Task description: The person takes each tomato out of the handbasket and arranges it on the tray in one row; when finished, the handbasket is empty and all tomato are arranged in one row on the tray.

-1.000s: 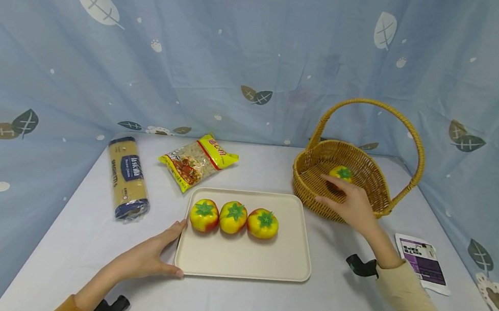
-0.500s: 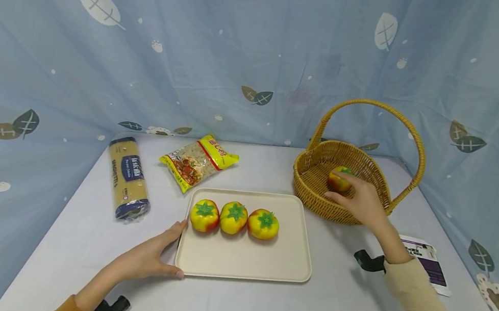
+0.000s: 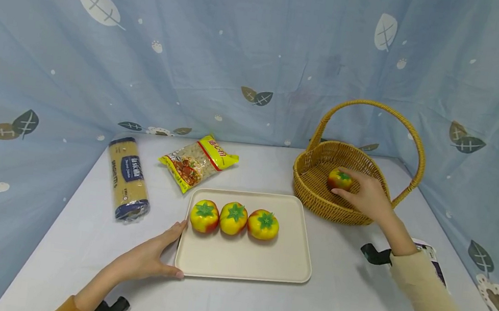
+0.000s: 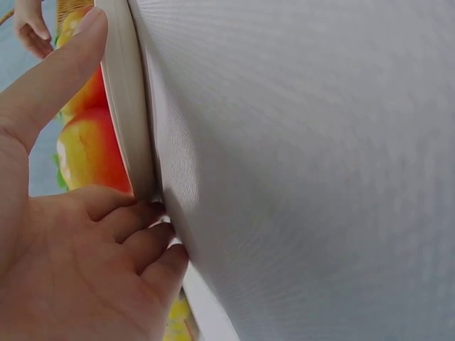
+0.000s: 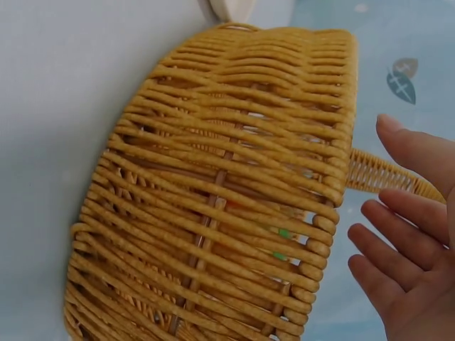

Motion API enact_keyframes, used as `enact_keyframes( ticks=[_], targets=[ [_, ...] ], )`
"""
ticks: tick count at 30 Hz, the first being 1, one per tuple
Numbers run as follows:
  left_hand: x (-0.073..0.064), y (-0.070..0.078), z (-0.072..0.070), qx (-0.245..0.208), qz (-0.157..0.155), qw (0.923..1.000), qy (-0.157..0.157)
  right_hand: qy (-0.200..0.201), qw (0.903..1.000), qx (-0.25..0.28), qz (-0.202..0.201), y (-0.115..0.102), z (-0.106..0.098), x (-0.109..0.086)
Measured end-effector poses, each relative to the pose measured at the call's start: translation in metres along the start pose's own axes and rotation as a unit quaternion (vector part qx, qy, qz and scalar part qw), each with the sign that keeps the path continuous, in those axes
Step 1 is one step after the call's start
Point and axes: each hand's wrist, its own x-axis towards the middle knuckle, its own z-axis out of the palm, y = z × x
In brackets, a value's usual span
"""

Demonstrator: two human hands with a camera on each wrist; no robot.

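Observation:
In the head view, my left hand (image 3: pixel 147 257) holds the left front corner of a cream tray (image 3: pixel 246 263), thumb at the front edge and bent fingers at the left side. Three yellow-red toy fruits with green star-shaped leaves stand in a row on it; the middle fruit (image 3: pixel 233 218) touches or nearly touches the left one. My right hand (image 3: pixel 367 197) is over the near rim of a wicker basket (image 3: pixel 318 200), thumb and fingers spread beside another such fruit (image 3: pixel 338 179) inside. In the right wrist view, these fingers (image 5: pixel 398 234) look extended and grip nothing.
A pack of spaghetti (image 3: pixel 128 180) lies at the far left. Beside it is a yellow printed food bag (image 3: pixel 198 162), behind the tray. The basket's tall handle (image 3: pixel 419 144) arches up. A white-purple packet (image 3: pixel 432 256) is partly under the right sleeve.
My right hand has drawn back to the right, away from the fruit in the basket, which has tilted slightly. The right forearm covers more of the packet. My left hand stays put.

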Motion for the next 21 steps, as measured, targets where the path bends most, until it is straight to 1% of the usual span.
enact_keyframes(
  ticks=[3,8,13,16,21],
  targets=[
    [0.000,0.000,0.000,-0.002,-0.001,1.0000,-0.001,-0.005,0.9999,0.004,0.011,0.003,0.000,0.001],
    [0.001,0.001,0.000,-0.005,-0.003,1.0000,-0.003,-0.009,0.9998,-0.002,0.016,0.006,-0.001,0.003],
    [0.000,0.001,0.000,-0.003,-0.001,1.0000,-0.003,-0.024,0.9990,-0.012,0.035,0.010,-0.002,0.005],
    [0.000,0.000,0.000,0.000,0.000,1.0000,-0.001,-0.034,0.9985,-0.009,0.042,0.015,-0.002,0.007],
    [0.000,-0.001,0.000,0.002,0.002,1.0000,0.001,-0.058,0.9958,-0.004,0.070,0.026,-0.002,0.012]
  ],
)
